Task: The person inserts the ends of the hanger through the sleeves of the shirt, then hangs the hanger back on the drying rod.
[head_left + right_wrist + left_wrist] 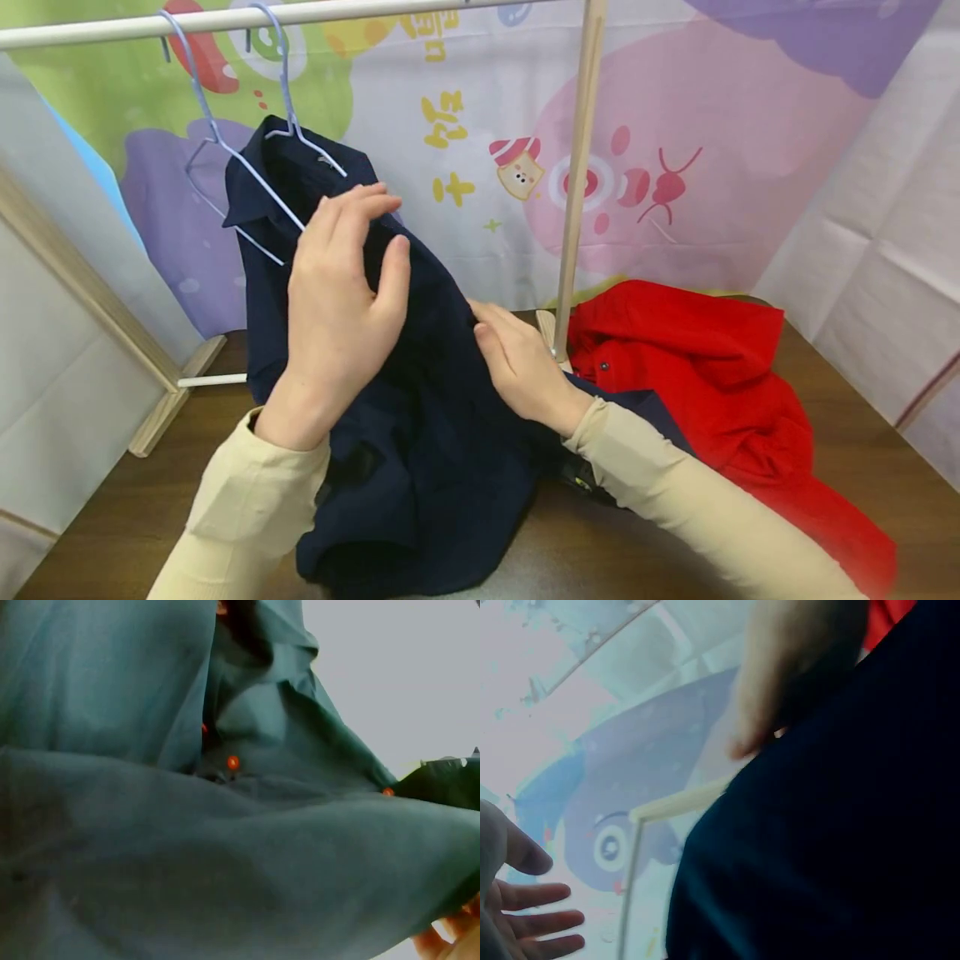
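A dark navy shirt (450, 433) with a collar hangs by its upper part at the rack, its lower part spread on the table. One light purple hanger (283, 75) reaches into its collar; another hanger (197, 79) hangs to the left, partly across the shirt's front. My left hand (341, 292) is raised before the shirt, fingers loosely bent and apart from the thumb, with nothing in it. At the shirt's right edge, my right hand (525, 367) pinches the cloth between thumb and fingers. Orange-looking buttons (233, 763) show on the shirt in the right wrist view.
A white rail (105, 31) crosses the top, with a wooden post (577, 183) at its right. On the brown table (847, 417), a red garment (690, 400) lies to the right. A cartoon-printed cloth (480, 108) hangs behind.
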Available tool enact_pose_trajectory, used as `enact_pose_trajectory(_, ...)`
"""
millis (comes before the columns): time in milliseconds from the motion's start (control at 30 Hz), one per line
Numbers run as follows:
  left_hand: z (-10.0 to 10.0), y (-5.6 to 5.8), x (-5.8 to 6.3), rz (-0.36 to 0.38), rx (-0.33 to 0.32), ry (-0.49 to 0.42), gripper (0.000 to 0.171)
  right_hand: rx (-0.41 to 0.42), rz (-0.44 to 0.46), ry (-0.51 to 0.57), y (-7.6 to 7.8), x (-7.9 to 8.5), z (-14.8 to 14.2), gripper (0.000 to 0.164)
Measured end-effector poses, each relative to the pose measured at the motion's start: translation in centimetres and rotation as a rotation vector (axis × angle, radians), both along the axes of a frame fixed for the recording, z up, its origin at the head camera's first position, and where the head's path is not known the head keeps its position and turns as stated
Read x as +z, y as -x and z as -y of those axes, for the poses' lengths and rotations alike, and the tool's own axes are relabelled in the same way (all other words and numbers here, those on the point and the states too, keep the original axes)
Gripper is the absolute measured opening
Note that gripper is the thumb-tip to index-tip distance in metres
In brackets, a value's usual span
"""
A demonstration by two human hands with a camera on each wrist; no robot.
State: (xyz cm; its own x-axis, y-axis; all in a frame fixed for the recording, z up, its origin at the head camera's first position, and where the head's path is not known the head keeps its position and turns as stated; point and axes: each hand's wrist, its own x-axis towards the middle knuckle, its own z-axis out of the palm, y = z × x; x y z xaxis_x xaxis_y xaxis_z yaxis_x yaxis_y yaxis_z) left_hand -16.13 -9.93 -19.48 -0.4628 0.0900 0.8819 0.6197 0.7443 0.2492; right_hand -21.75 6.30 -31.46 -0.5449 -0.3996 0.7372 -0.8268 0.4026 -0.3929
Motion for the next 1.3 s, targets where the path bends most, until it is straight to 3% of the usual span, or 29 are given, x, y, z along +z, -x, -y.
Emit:
enact_pose_trajectory(133,-0.5,0.8,-2.3,-0.043,-0.04,0.069,0.027,-0.058,0.044,-0.029,0.0,-0.3,-1.0,0.028)
enact_pose_trajectory(267,-1.1,1.4,-4.2,-0.069,-0.081,0.113,0.025,-0.115,0.146,-0.117,-0.2,-0.9,-1.6,0.022)
enact_pose_trajectory(500,-2.0,1.5,-5.7,-0.087,-0.138,0.187,0.023,-0.312,0.23,-0.469,-0.6,-2.0,-1.7,0.044)
enact_pose_trajectory(600,-2.4,1.6,-6.3,-0.076,-0.152,0.27,0.023,-0.327,0.321,-0.533,-0.6,-2.6,-1.6,0.054)
enact_pose_trajectory(733,-2.9,1.9,-7.4,-0.056,-0.154,0.435,0.022,-0.242,0.455,-0.494,-1.0,-3.3,-1.3,0.048)
enact_pose_trajectory(900,-3.5,2.4,-8.6,-0.022,-0.134,0.579,0.02,-0.099,0.529,-0.412,-1.7,-3.9,-0.6,0.034)
enact_pose_trajectory(1100,-3.4,3.1,-9.3,0.004,-0.073,0.62,0.016,0.089,0.627,-0.387,-2.5,-4.5,0.4,0.038)
enact_pose_trajectory(1300,-3.1,3.3,-9.6,0.048,-0.054,0.594,0.015,0.279,0.581,-0.595,-3.4,-4.5,1.3,0.065)
